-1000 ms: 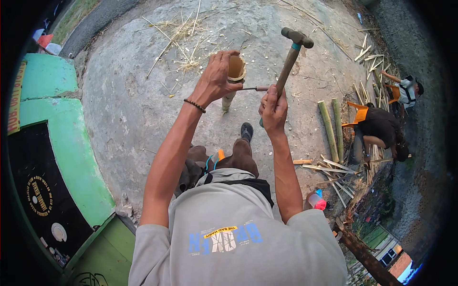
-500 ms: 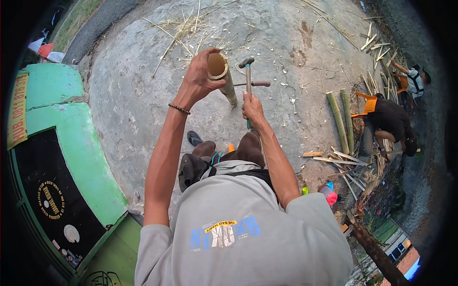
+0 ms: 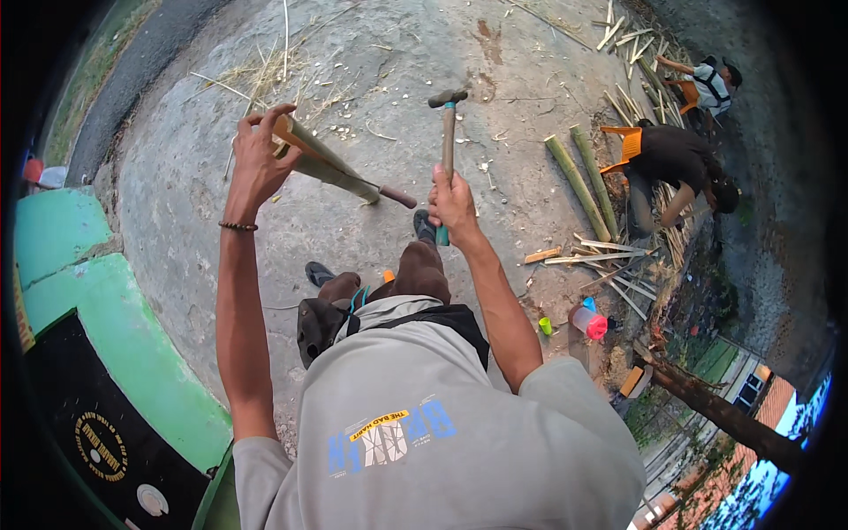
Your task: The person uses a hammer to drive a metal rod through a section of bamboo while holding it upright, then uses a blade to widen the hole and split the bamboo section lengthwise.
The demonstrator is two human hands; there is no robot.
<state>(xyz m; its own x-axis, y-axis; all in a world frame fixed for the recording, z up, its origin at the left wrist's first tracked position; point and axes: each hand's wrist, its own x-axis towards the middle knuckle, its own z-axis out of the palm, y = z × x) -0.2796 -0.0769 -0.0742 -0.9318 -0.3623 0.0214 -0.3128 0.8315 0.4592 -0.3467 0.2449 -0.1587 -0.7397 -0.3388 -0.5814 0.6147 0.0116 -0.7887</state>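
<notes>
On the concrete ground (image 3: 194,203) before you, the bamboo tube (image 3: 329,172) leans, newly gaping lengthwise and so no longer whole, your left hand (image 3: 257,163) curled at its top, grip unclear, your right hand (image 3: 453,205) clamped round the hammer (image 3: 448,137).

Tilted bamboo tube (image 3: 332,168) — hammer (image 3: 449,134) near

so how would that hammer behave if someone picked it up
The hammer would probably feel top-heavy, since its dark, blocky head sits at the end of a slim handle. That straight handle looks like wood, so it should be stiff. Laid down, it likely wouldn't roll far: the head juts out both sides.
</notes>
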